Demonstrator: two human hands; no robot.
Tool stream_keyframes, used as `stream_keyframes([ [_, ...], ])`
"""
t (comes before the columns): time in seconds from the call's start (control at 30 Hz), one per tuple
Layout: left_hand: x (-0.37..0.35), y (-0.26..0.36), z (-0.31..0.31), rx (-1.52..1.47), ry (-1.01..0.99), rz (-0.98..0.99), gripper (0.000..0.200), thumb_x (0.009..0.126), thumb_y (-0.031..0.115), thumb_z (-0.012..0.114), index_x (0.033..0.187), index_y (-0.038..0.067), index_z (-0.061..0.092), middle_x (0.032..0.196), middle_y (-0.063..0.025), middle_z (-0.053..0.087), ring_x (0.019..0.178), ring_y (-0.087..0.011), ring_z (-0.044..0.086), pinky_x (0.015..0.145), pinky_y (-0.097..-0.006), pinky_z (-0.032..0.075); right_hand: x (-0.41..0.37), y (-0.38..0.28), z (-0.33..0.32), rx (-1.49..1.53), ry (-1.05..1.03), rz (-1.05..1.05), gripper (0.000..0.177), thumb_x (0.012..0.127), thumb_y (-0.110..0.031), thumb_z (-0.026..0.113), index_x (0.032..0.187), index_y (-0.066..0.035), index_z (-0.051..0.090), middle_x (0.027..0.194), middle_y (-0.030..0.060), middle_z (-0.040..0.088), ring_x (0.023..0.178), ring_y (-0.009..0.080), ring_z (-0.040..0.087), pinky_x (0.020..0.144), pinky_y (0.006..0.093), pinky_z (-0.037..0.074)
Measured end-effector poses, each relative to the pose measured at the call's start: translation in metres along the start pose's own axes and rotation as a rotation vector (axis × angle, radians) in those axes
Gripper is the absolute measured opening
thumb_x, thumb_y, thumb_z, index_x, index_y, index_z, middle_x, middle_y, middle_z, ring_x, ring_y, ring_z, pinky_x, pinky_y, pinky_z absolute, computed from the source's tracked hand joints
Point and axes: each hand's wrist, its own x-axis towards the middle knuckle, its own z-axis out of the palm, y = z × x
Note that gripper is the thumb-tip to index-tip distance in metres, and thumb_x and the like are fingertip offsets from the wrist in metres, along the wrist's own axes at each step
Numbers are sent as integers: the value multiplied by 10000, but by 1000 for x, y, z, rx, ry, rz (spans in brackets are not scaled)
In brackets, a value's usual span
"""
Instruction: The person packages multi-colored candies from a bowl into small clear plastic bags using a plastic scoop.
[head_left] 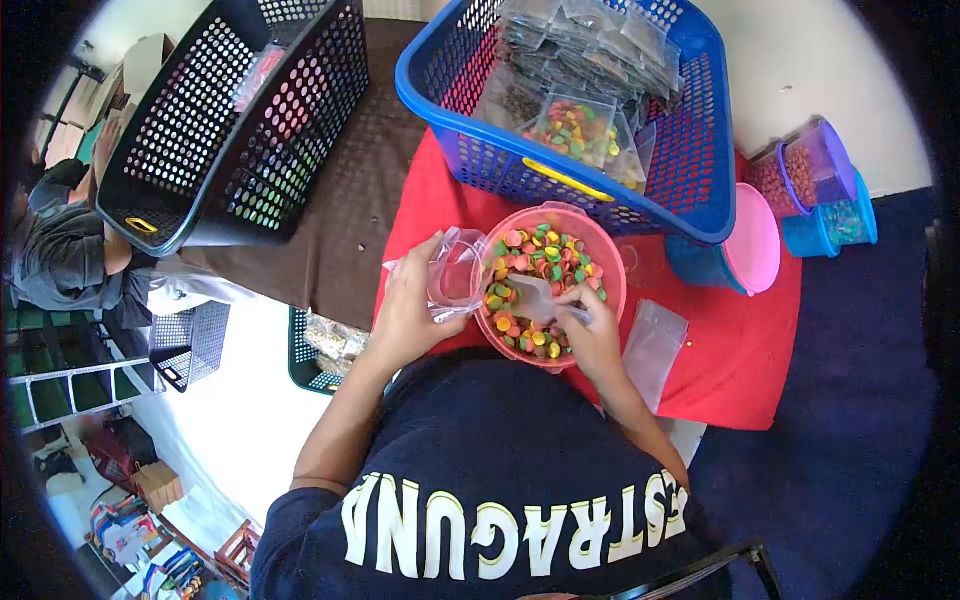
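Note:
A pink tub (617, 300) filled with small round red, yellow and green pieces (555, 255) stands on the red cloth in front of my body. At the tub's left rim, my left hand (410, 305) is wrapped round a clear plastic bag (458, 275), its mouth held wide. My right hand (592, 335) grips the handle of a whitish translucent scoop (532, 298), whose blade rests among the pieces. Flat clear bags (655, 345) lie on the cloth just right of my right hand.
Behind the tub stands a blue basket (570, 178) of filled packets. A black basket (240, 150) is at the upper left. Lidded tubs, one with a pink lid (750, 240), stand at the right. Another person (70, 240) is at the far left.

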Motion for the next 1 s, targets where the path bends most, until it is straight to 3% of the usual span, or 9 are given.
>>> stream_keyframes([
  [0.17, -3, -6, -3, 43, -6, -6, 954, 652, 186, 806, 1462, 23, 329, 1419, -211, 454, 1303, -395, 445, 1100, -464, 345, -4, -3, 2, 195, 62, 79, 52, 931, -16, 569, 978, -32, 554, 904, 73, 668, 832, 167, 695, 694, 271, 534],
  [0.57, -4, -4, -4, 30, 16, -10, 935, 633, 171, 804, 1445, 33, 361, 1398, -190, 478, 1312, -360, 457, 1091, -478, 345, -6, 5, -18, 437, 115, 29, 97, 933, -4, 510, 1022, -34, 536, 950, 101, 643, 836, 224, 702, 683, 308, 554],
  [0.7, -4, -2, -3, 29, 28, 6, 934, 633, 163, 805, 1448, 43, 363, 1388, -190, 483, 1310, -360, 459, 1092, -477, 343, -5, -1, -24, 400, 212, -45, 60, 958, -21, 492, 1016, -36, 495, 948, 148, 646, 829, 237, 685, 715, 341, 572],
  [0.97, -5, -3, -1, 21, 26, 8, 930, 634, 156, 808, 1443, 32, 364, 1382, -192, 487, 1298, -363, 465, 1090, -478, 345, -7, 6, -38, 507, 170, -100, 62, 954, -1, 536, 1010, -23, 521, 950, 108, 639, 826, 225, 694, 741, 344, 574],
  [1.0, -4, -3, -1, 29, 8, 5, 947, 636, 153, 811, 1451, 18, 347, 1409, -200, 465, 1305, -375, 455, 1094, -471, 351, -8, 6, -35, 376, 185, -125, 67, 950, 2, 541, 1009, -23, 522, 955, 105, 640, 827, 222, 693, 745, 333, 568],
])
